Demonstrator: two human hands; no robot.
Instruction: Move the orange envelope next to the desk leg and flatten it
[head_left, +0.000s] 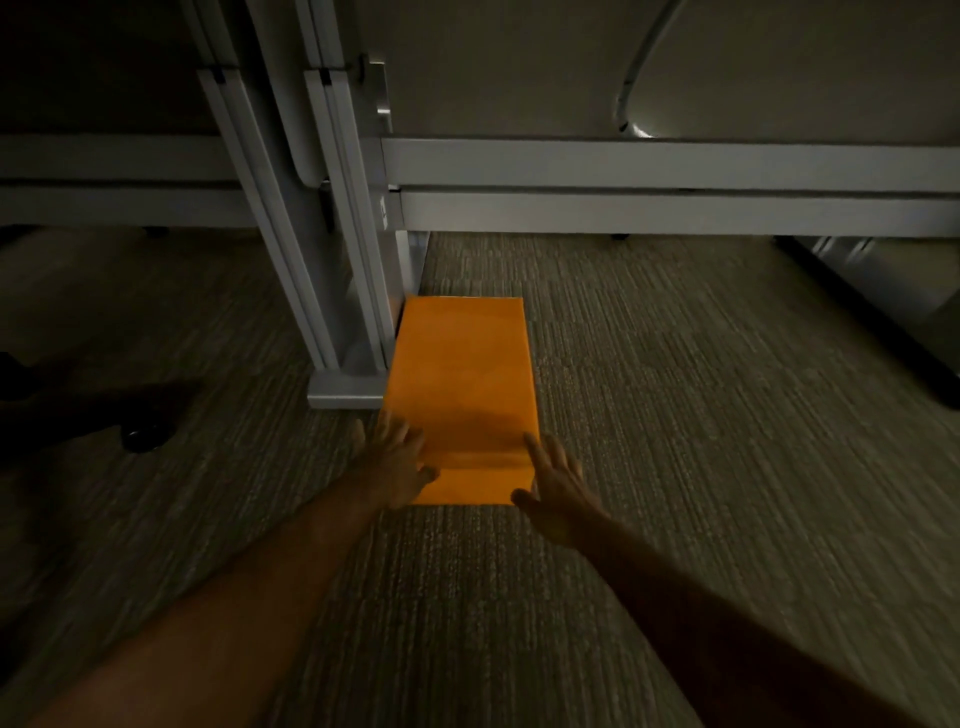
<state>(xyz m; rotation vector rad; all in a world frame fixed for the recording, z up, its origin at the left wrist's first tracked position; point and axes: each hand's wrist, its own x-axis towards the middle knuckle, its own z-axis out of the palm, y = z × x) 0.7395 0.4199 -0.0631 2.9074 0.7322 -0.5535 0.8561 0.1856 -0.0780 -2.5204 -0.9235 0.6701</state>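
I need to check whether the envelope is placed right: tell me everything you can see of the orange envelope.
The orange envelope is a plain rectangular paper one, lying flat on the carpet, long side running away from the camera. Its left edge sits against the foot of the grey desk leg. A crease or flap line crosses its near end. The left hand and right hand, fingers spread, rest on its near corners.

Dim room, ribbed grey carpet (675, 467), pale metal rails (649, 161) ran along the wall, dark chair base (140, 431) stood at the left
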